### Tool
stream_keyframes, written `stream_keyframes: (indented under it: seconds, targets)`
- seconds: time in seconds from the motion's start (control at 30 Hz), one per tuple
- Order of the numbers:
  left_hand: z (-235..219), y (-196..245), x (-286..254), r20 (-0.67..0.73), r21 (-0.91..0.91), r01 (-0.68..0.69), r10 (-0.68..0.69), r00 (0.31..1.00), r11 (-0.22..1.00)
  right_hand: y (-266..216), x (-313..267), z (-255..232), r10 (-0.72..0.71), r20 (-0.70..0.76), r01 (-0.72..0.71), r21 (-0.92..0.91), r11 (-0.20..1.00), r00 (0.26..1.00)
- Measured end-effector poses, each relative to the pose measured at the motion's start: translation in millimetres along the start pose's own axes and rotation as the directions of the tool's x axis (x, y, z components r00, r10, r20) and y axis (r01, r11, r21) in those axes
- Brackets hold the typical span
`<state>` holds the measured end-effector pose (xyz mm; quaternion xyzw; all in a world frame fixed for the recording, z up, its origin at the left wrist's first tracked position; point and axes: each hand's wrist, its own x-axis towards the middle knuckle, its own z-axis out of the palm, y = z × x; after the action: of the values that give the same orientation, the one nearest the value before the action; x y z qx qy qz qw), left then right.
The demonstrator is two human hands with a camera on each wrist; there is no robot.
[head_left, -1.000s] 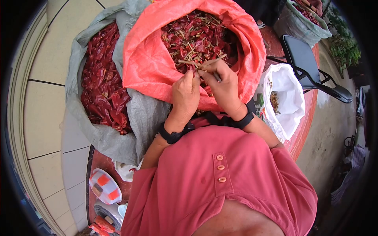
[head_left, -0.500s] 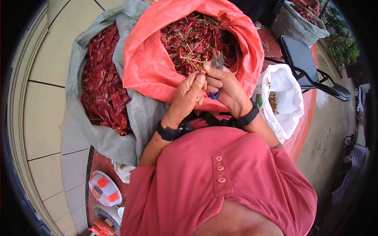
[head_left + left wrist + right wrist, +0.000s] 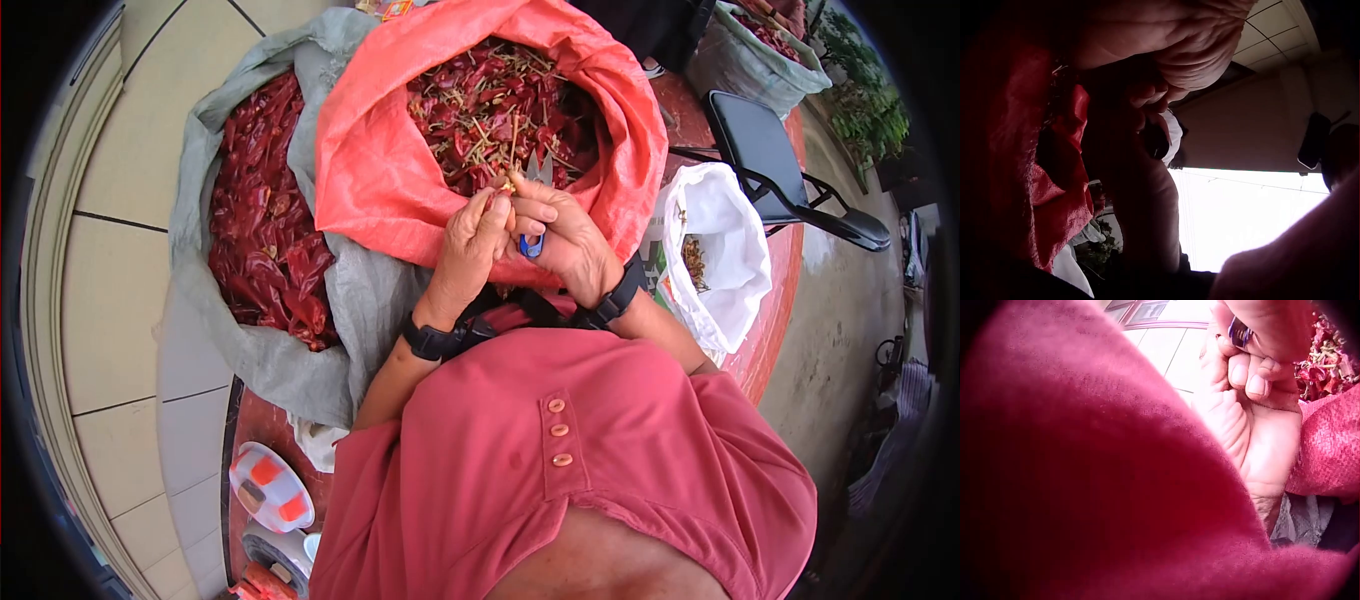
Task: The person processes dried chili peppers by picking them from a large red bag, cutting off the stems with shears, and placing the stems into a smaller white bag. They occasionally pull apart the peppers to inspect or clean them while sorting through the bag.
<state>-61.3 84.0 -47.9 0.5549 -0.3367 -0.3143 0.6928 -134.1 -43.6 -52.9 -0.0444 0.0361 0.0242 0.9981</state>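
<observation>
Both hands meet over the near rim of the red woven sack (image 3: 370, 150), whose mouth shows dried red chilies and pale stems (image 3: 490, 100). My left hand (image 3: 470, 240) pinches a small dried chili (image 3: 498, 188) between thumb and fingers. My right hand (image 3: 570, 235) holds small scissors, with the blades (image 3: 540, 168) pointing away from me and a blue handle (image 3: 530, 246) below the fingers. Its thumb and forefinger tips are at the chili's yellowish stem end, where a thin stem stands up. In the right wrist view the blue handle (image 3: 1239, 332) shows beside curled fingers; the blades are hidden there.
A grey sack (image 3: 205, 200) of whole red chilies stands on the left. To the right are a white bag (image 3: 735, 260) with brownish bits inside, a black folding chair (image 3: 755, 140) and another filled sack (image 3: 730, 65). A bowl (image 3: 285, 470) lies at lower left.
The right hand has turned, bringing the scissor blades and blue handle into sight. Both hands have drawn slightly closer to the body, with fingertips still together.
</observation>
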Motion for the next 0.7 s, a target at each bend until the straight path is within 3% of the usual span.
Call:
stream_keyframes:
  seconds: [0.1, 0.2, 0.23, 0.3, 0.33, 0.4, 0.43, 0.47, 0.5, 0.57, 0.6, 0.67, 0.7]
  targets:
    - [1.6, 2.9, -0.8, 0.023, -0.068, 0.014, -0.013, 1.000, 0.998, -2.5, 2.9, -13.6, 0.037, 0.092, -0.041, 0.042, 0.998, 0.995]
    - [12.5, 17.2, -9.9, 0.079, 0.053, -0.129, 0.124, 0.989, 0.990, -28.2, 5.8, -26.8, -0.002, 0.153, -0.079, 0.519, 0.851, 0.988]
    - [18.2, 28.2, -15.7, 0.137, 0.092, -0.077, 0.064, 0.989, 0.993, -30.2, 1.6, -16.0, -0.040, 0.018, 0.026, 0.502, 0.865, 0.999]
    - [18.0, 37.7, -16.6, -0.032, 0.186, -0.096, 0.103, 0.994, 0.978, -29.9, -1.7, -4.9, -0.158, -0.069, 0.163, 0.078, 0.984, 0.985]
    - [16.5, 42.1, -18.6, -0.117, 0.233, -0.096, 0.126, 0.985, 0.968, -27.7, -5.0, 6.4, -0.226, -0.093, 0.211, -0.147, 0.966, 0.970]
    - [-2.4, 60.8, -26.0, -0.262, 0.294, -0.078, 0.159, 0.952, 0.953, -32.7, -24.0, 28.4, -0.550, -0.150, 0.375, -0.584, 0.720, 0.822]
    - [-13.2, 74.3, -32.6, -0.335, 0.366, -0.037, 0.168, 0.927, 0.930, -38.1, -39.8, 44.0, -0.669, -0.107, 0.334, -0.803, 0.494, 0.735]
    - [-27.2, 84.6, -37.6, -0.395, 0.543, 0.031, 0.223, 0.891, 0.839, -51.0, -54.1, 41.0, -0.757, 0.032, 0.333, -0.909, 0.249, 0.653]
    - [-43.0, 93.2, -43.1, -0.436, 0.692, 0.114, 0.287, 0.853, 0.713, -52.6, -66.9, 51.8, -0.898, 0.016, 0.294, -0.947, 0.127, 0.439]
    - [-77.5, 104.9, -54.2, -0.452, 0.868, 0.281, 0.419, 0.788, 0.409, -66.1, -101.6, 59.1, -0.958, 0.088, 0.195, -0.980, -0.035, 0.272]
    - [-94.6, 105.7, -58.3, -0.406, 0.907, 0.271, 0.506, 0.761, 0.321, -77.5, -121.1, 51.6, -0.950, 0.156, 0.174, -0.978, -0.111, 0.270]
    - [-135.3, 96.5, -65.5, -0.369, 0.930, 0.294, 0.569, 0.735, 0.222, -94.3, -153.0, 37.5, -0.961, 0.181, 0.139, -0.978, -0.155, 0.207]
    - [-143.3, 93.5, -67.3, -0.425, 0.902, 0.398, 0.510, 0.748, 0.168, -100.3, -166.4, 29.7, -0.971, 0.158, 0.088, -0.986, -0.144, 0.182]
